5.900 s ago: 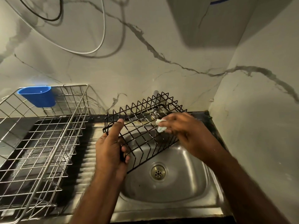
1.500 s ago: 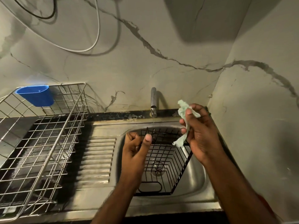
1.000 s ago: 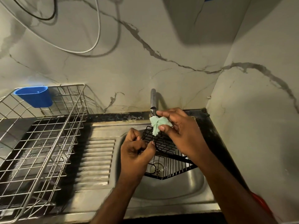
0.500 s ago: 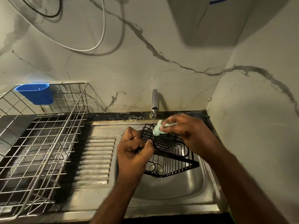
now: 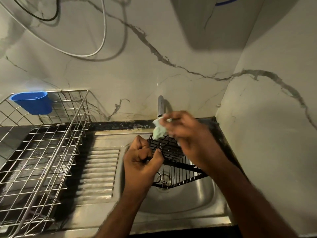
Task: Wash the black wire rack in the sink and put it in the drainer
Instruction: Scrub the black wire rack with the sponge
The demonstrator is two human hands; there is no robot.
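The black wire rack [image 5: 173, 170] hangs tilted over the steel sink [image 5: 188, 201], its far edge raised under the tap [image 5: 160, 105]. My left hand [image 5: 141, 162] grips the rack's left rim in a fist. My right hand [image 5: 187, 136], blurred by motion, pinches a pale green cloth [image 5: 158, 130] against the rack's upper edge. At the left stands the silver wire drainer [image 5: 39, 148], holding nothing but a clipped-on cup.
A blue plastic cup [image 5: 32, 102] hangs on the drainer's back rail. A ribbed draining board [image 5: 99, 172] lies between drainer and sink. Marble walls close in behind and on the right; cables [image 5: 103, 40] loop on the back wall.
My right hand with the cloth has shifted slightly up along the rack's far edge, near the tap. The left hand keeps its grip; the rack stays tilted.
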